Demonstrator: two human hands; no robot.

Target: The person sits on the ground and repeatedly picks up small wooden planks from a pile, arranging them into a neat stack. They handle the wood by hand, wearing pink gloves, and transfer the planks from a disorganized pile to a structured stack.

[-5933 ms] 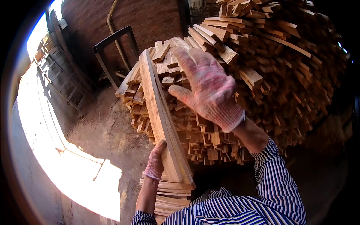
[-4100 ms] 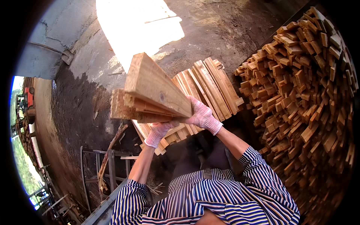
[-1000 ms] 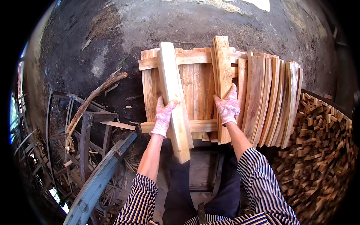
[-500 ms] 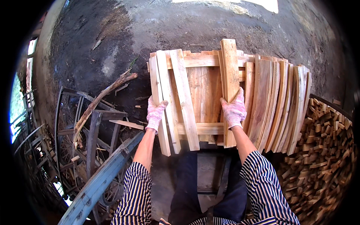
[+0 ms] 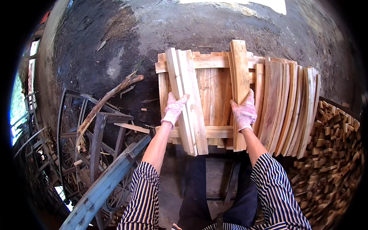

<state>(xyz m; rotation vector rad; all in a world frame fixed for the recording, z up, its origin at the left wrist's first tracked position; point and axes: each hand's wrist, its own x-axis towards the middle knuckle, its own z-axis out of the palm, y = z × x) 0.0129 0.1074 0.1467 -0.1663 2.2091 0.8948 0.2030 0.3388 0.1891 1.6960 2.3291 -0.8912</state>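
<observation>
Both my hands wear pinkish-white knit gloves. My left hand point(image 5: 175, 108) grips the outer edge of a few pale wooden slats point(image 5: 186, 92), its thumb lying over their top and its other fingers mostly hidden. These slats now sit side by side, slanting slightly. My right hand point(image 5: 244, 110) is closed around a stood-up bunch of wooden slats point(image 5: 240, 69), thumb on their left side. Both bunches lie across two horizontal wooden rails point(image 5: 214, 131) over a stack of boards. Between my hands, lower boards point(image 5: 211, 94) show through the gap.
More slats point(image 5: 287, 103) lean in a row on the right of the stack. A big heap of small wood blocks point(image 5: 326, 153) fills the lower right. At left are a blue beam point(image 5: 103, 184), metal frames point(image 5: 96, 145) and a rough branch point(image 5: 105, 101).
My left hand has moved right, pushing the spread left-hand slats together and baring the stack's left edge. My right hand keeps its hold, nearly unmoved against the stack.
</observation>
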